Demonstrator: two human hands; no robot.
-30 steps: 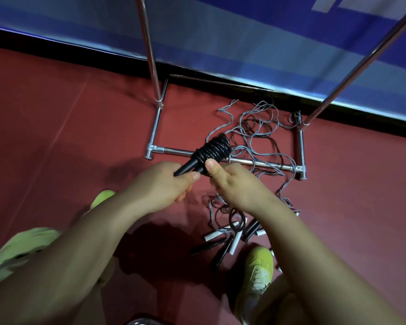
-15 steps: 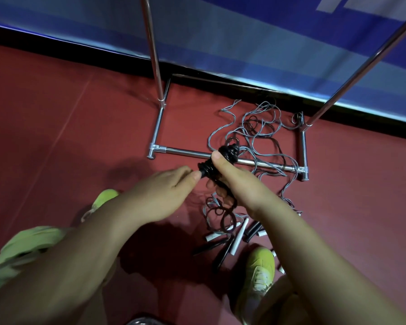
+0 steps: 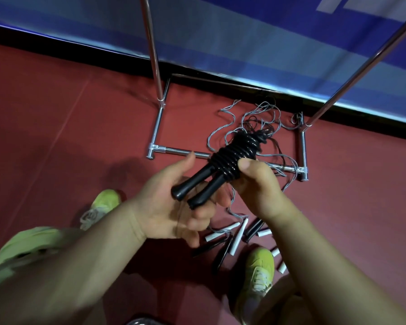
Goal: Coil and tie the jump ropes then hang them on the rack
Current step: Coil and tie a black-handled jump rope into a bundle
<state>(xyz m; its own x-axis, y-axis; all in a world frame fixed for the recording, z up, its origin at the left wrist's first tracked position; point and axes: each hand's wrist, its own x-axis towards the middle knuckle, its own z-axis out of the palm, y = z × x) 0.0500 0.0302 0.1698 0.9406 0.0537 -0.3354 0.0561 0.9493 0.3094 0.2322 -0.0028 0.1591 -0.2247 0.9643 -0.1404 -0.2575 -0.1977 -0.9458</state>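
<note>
At frame centre, the right hand [image 3: 256,184] is pinching the coiled black rope [image 3: 234,158], thumb on its wraps. The left hand [image 3: 174,207], palm up and fingers relaxed, is cradling the two handles. Loose ropes [image 3: 251,127] are lying on the floor [image 3: 56,113] by the rack [image 3: 155,73] base.

Red floor [image 3: 45,118], blue wall banner [image 3: 244,31]
</note>
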